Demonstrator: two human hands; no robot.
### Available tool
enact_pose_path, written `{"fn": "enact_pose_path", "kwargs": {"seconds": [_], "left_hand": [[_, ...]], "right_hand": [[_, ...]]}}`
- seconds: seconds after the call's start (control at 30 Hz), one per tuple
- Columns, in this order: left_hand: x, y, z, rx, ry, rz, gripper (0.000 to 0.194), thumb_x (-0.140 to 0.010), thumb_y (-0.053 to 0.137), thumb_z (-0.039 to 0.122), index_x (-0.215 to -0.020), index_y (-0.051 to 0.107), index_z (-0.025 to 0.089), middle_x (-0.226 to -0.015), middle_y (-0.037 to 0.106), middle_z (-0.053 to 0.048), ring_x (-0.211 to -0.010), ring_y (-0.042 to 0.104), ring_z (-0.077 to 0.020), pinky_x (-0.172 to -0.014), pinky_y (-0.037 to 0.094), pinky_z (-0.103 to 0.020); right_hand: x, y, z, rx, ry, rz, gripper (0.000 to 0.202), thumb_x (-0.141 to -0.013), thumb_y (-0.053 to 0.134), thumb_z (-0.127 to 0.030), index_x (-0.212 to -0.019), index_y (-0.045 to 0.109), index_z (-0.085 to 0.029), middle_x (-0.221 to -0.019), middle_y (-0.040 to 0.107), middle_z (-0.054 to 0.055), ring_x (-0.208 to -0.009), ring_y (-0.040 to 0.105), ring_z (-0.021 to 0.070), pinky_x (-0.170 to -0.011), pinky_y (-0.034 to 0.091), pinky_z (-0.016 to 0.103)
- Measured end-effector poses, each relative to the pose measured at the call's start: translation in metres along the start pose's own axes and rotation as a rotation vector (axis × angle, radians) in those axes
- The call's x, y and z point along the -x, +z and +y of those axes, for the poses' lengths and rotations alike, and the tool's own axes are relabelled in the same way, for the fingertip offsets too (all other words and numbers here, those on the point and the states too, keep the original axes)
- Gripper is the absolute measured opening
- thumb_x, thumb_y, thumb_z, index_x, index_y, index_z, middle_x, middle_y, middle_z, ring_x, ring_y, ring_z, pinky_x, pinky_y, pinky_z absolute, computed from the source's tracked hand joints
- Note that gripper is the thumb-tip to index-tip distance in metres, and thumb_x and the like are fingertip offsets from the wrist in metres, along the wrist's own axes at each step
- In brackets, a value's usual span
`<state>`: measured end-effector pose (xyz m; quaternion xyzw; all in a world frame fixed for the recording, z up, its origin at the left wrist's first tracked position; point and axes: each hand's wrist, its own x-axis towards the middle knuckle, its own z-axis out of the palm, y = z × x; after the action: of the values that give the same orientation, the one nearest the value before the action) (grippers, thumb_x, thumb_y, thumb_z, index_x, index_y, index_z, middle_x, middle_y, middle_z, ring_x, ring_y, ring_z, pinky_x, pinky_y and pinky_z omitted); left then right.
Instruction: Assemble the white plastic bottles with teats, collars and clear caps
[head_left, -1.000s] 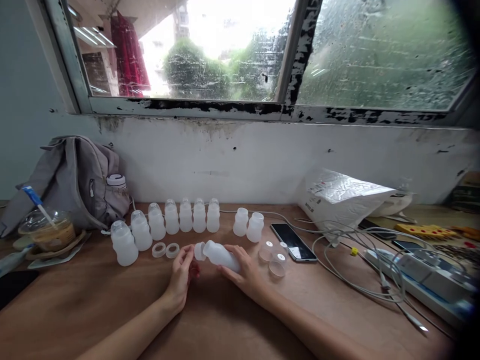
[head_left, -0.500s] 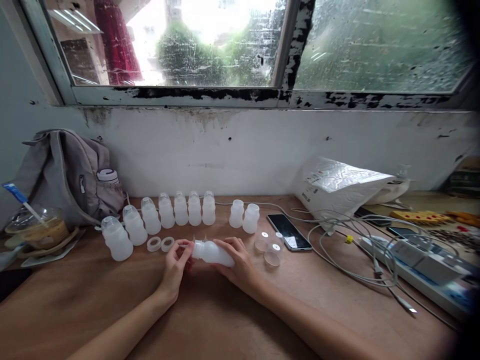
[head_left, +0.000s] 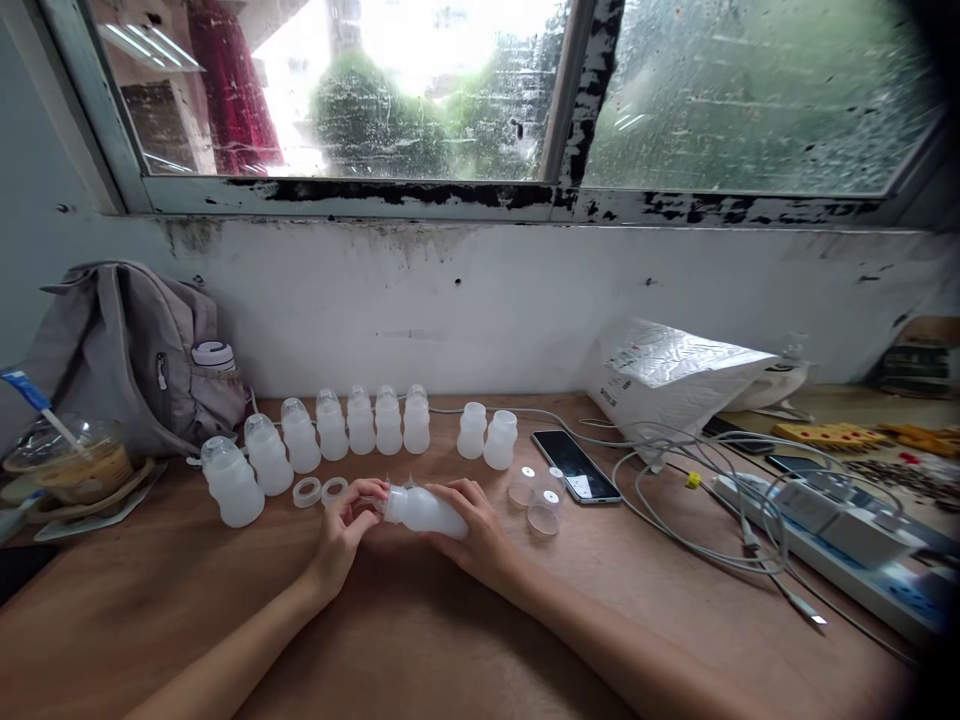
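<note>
A frosted white bottle [head_left: 429, 512] lies on its side between my hands, its neck toward the left. My right hand [head_left: 474, 530] is wrapped round its body. The fingers of my left hand [head_left: 346, 530] pinch the neck end, where a clear part partly shows. Behind the bottle, small pointed clear tips stick up, mostly hidden. Two white rings [head_left: 307, 491] lie just left of my left hand. Several capped bottles [head_left: 360, 421] stand in a curved row at the back left. Two uncapped bottles [head_left: 500, 440] stand behind my right hand, near three clear round caps [head_left: 543, 516].
A phone [head_left: 576, 466] lies right of the caps. Farther right are tangled cables [head_left: 675, 540], a power strip [head_left: 825, 555] and a silvery white bag [head_left: 660, 385]. A drink cup [head_left: 82, 465] and a grey backpack [head_left: 135, 350] are at the left.
My left fingers have shifted and curled further round the neck end of the bottle. My right hand keeps its hold. The whole view has shifted slightly.
</note>
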<state>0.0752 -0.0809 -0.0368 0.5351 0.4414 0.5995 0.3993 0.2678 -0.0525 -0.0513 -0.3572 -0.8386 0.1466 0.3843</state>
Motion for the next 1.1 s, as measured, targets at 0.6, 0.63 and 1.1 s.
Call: {"fn": "enact_pose_path", "kwargs": {"seconds": [0.6,0.63,1.1], "left_hand": [[-0.010,-0.007,0.000,-0.042,-0.010,-0.032,0.017,-0.066,0.060,0.025,-0.080,0.055,0.017,-0.089,0.056,-0.003,-0.086,0.053,-0.0170,-0.071,0.043,-0.024],[-0.011,-0.007,0.000,-0.038,0.001,-0.021,0.019,-0.066,0.059,0.024,-0.084,0.055,0.018,-0.095,0.055,-0.004,-0.093,0.051,-0.0184,-0.075,0.042,-0.025],[-0.011,-0.005,0.001,-0.028,-0.024,-0.056,0.016,-0.064,0.059,0.023,-0.079,0.059,0.017,-0.104,0.056,-0.006,-0.099,0.050,-0.0203,-0.077,0.042,-0.025]], "right_hand": [[0.000,0.001,0.001,0.045,-0.007,0.013,0.047,-0.070,0.063,-0.029,-0.114,0.047,-0.026,-0.100,0.050,0.006,-0.091,0.047,0.0212,-0.082,0.042,0.037],[0.000,0.001,0.001,0.046,-0.009,0.012,0.047,-0.070,0.063,-0.029,-0.114,0.048,-0.026,-0.100,0.050,0.006,-0.091,0.047,0.0211,-0.082,0.042,0.037],[0.000,0.002,0.002,0.045,-0.003,0.024,0.046,-0.070,0.062,-0.031,-0.114,0.048,-0.025,-0.100,0.051,0.006,-0.090,0.047,0.0215,-0.082,0.042,0.037]]}}
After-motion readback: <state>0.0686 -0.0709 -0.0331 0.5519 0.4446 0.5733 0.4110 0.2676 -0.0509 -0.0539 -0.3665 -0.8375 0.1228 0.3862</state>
